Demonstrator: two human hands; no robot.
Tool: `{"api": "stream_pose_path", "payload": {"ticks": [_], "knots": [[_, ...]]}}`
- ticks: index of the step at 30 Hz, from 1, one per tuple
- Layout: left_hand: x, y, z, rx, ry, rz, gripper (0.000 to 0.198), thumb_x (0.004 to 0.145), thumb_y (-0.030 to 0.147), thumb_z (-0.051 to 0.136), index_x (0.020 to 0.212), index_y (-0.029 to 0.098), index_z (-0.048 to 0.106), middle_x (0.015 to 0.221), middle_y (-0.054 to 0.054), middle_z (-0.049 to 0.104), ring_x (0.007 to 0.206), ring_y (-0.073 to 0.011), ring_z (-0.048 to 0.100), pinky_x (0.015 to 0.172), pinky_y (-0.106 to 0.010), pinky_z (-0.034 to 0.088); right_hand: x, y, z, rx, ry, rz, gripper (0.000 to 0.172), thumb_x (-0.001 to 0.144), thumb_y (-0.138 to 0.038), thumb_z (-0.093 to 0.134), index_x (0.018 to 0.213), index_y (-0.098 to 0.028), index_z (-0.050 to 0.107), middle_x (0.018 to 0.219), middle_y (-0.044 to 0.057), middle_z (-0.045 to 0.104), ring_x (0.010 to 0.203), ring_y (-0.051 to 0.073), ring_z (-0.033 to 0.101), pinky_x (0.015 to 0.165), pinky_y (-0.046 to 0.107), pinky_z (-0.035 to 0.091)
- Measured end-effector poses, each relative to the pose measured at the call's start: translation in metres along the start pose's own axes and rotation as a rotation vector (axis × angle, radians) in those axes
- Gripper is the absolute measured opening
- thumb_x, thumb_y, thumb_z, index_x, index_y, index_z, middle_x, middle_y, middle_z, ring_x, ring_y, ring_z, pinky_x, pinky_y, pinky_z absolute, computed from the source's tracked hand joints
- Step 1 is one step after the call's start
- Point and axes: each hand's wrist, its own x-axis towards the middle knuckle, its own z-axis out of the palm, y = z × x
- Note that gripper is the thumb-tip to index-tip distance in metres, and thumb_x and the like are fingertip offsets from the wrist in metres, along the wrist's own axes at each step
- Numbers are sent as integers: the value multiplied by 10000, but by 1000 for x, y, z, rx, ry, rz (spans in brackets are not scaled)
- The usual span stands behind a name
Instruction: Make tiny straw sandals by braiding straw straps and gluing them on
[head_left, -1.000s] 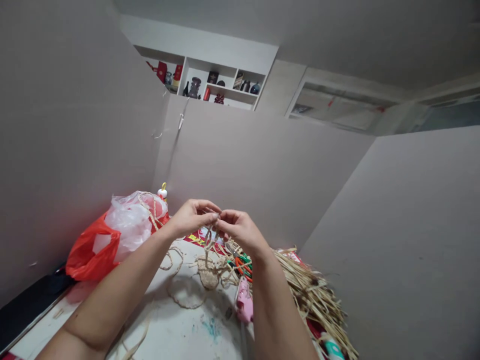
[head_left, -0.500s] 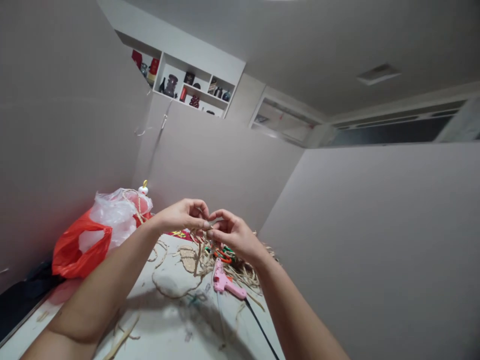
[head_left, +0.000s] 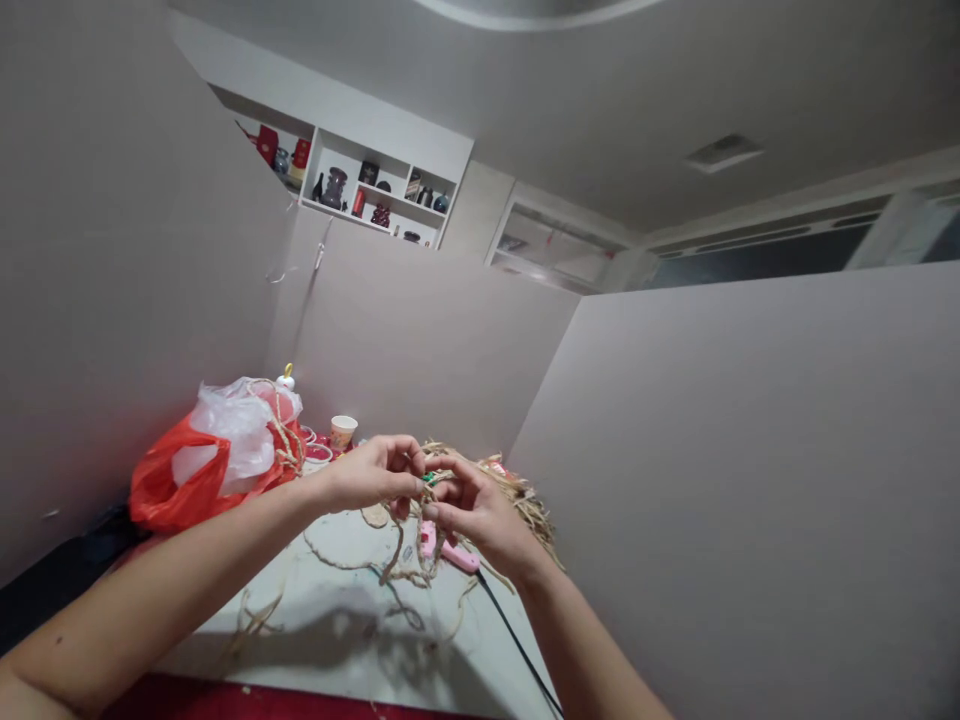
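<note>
Left hand (head_left: 379, 475) pinches a braided cord (head_left: 409, 577) between thumb and forefinger, the gap closed; right hand (head_left: 480, 515) meets it just opposite, thumb and curled fingers closed on the same fibre, forefinger arched over the top; exact finger contact is too small to read. The cord is held up above the white table (head_left: 300, 600); below the fingers it drops in twisted lengths, part lying on the surface in a wide curve to the left.

Progress, judged from what lies here: the hanging length looks already plaited; the portion between the fingertips appears unfinished, whether being knotted or twisted cannot be told; a flat woven piece (head_left: 375, 516), partly hidden under the left hand, seems made up; much raw stock remains, namely a straw bundle (head_left: 532, 505) beyond the right hand and loose strands (head_left: 255, 625) near the left forearm.

Further out: pink glue gun (head_left: 461, 557) lies just below the right hand, unheld, its black cable (head_left: 510, 625) running toward the near edge; paper cup (head_left: 343, 432) stands behind the left hand; red plastic bag (head_left: 169, 490) sits at far left.
</note>
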Motion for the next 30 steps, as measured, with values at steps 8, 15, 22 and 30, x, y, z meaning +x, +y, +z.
{"api": "stream_pose_path", "payload": {"ticks": [8,15,22,30], "knots": [[-41,-33,-3,-61,126,-119,313,637,159,742,715,185,440,551,59,564,475,-82,568,497,-217,463,3,38,32,87,-93,33,417,694,-262,823,1052,-219,613,647,-59,612,479,75,508,447,181,406],[-59,-42,-13,-119,304,-140,281,654,155,732,724,178,461,537,42,593,488,-95,587,512,-221,458,10,52,42,141,-139,110,444,735,-302,790,1130,-234,599,809,-11,625,598,95,543,493,196,446],[-59,-68,-41,-282,523,-135,248,682,170,728,891,151,596,585,7,656,544,-113,634,564,-238,490,15,80,49,245,1,251,510,655,-249,850,1095,-245,590,717,-25,649,613,128,578,516,216,450],[-54,-78,-48,-390,543,-193,272,645,218,798,845,124,639,656,-23,685,603,-131,670,584,-238,480,36,91,68,717,387,289,325,580,-215,894,832,-209,688,690,-25,631,565,91,539,469,182,451]]}}
